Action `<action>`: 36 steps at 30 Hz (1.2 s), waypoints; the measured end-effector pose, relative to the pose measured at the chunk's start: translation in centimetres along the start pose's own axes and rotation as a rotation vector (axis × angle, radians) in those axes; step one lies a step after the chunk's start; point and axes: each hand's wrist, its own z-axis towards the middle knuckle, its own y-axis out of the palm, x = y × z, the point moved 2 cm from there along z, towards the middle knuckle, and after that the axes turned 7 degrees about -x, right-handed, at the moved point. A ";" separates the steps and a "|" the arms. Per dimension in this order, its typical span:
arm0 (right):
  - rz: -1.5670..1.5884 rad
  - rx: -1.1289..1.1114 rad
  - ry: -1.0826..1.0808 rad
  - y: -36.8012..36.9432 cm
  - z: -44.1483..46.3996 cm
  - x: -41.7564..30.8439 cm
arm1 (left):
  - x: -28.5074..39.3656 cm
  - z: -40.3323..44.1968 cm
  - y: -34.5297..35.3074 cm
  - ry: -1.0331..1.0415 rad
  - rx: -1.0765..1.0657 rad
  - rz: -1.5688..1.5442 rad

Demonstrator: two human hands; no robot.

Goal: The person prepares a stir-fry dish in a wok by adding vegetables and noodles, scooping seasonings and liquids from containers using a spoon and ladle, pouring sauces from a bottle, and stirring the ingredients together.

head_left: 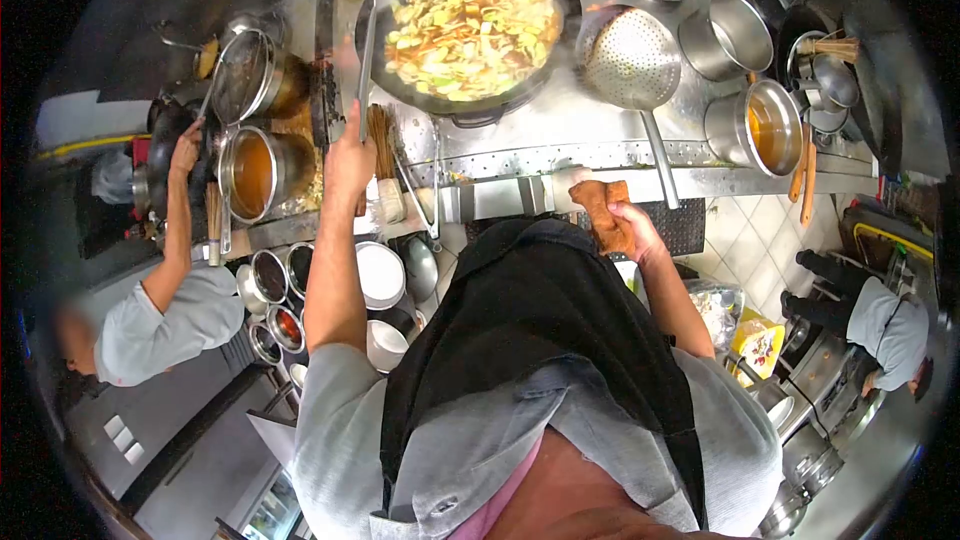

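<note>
My left hand [350,165] is closed around the handle of a long metal utensil [368,60], which reaches up to the left rim of a large dark wok [568,25]. Sliced yellow-green vegetables [470,35] fill the wok, and some steam blurs its edge. In my right hand [640,232] is a folded orange-brown cloth [603,212], held over the counter's front edge near my apron. A perforated metal strainer [632,55] lies right of the wok, its handle pointing toward me.
Metal pots [725,37] stand at the right, one holding orange liquid. Pots of brown liquid [252,175] stand at the left. A bamboo brush [385,160] and tongs [425,185] are beside my left forearm. One co-worker [175,325] is at far left, another [888,325] at far right.
</note>
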 end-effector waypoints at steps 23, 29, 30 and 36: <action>0.203 -0.123 -0.126 6.2 -1.9 3.1 | -1.5 0.6 2.9 0.008 -0.337 -0.615; 0.198 0.027 -0.158 4.5 -1.9 4.8 | 0.2 -4.2 3.2 -0.246 -0.947 -2.085; 0.198 0.049 -0.160 3.9 -1.9 5.0 | -0.2 -4.7 3.4 -0.217 -0.947 -2.040; 0.177 0.101 -0.175 3.8 -2.8 4.9 | 2.3 -9.6 0.9 -0.093 -0.688 -1.637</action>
